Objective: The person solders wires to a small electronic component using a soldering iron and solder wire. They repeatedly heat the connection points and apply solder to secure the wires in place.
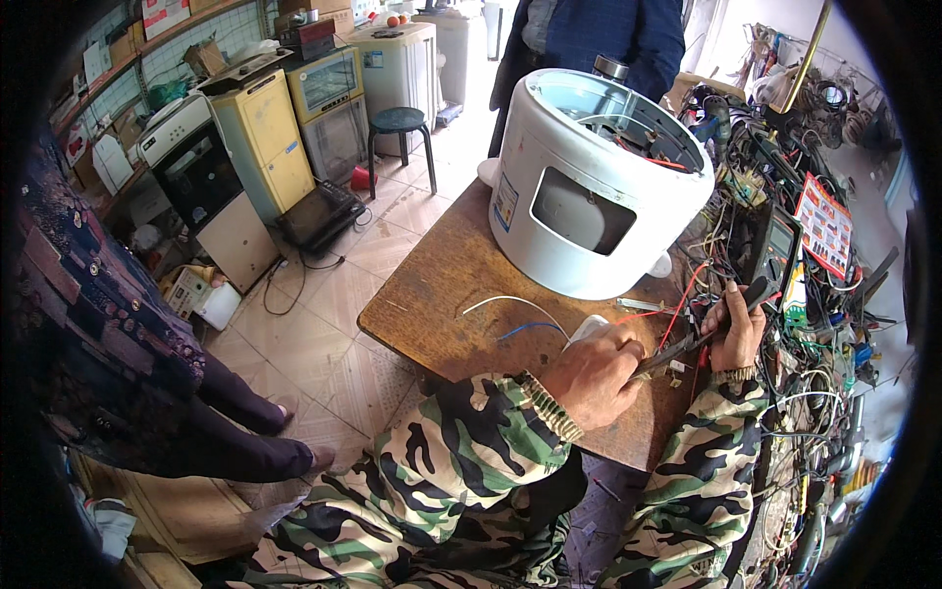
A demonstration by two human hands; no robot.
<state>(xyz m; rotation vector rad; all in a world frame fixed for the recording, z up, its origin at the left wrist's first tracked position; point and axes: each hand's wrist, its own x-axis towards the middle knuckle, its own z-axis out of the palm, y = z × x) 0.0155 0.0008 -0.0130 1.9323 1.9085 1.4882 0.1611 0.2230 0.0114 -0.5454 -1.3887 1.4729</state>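
Note:
Both my hands work above the front right of the wooden table (432, 285). My right hand (743, 329) is closed around a long dark tool (692, 342), thumb on top; its exact kind is unclear. The tool slants down to my left hand (594, 373), whose fingers are curled over a small white part (587, 328), mostly hidden. A white wire (510, 298) and a blue wire (525, 327) run out beside that part. Red wires (679, 312) lie between my hands. Just beyond stands a white round appliance housing (599, 177), with an open top and a rectangular cutout.
Tangled cables and parts (785, 393) crowd the right side, around a multimeter (778, 243). One person in a dark jacket (599, 39) stands behind the housing; another in patterned clothing (98, 324) stands at left. A stool (398, 123) and old appliances (260, 137) stand farther back.

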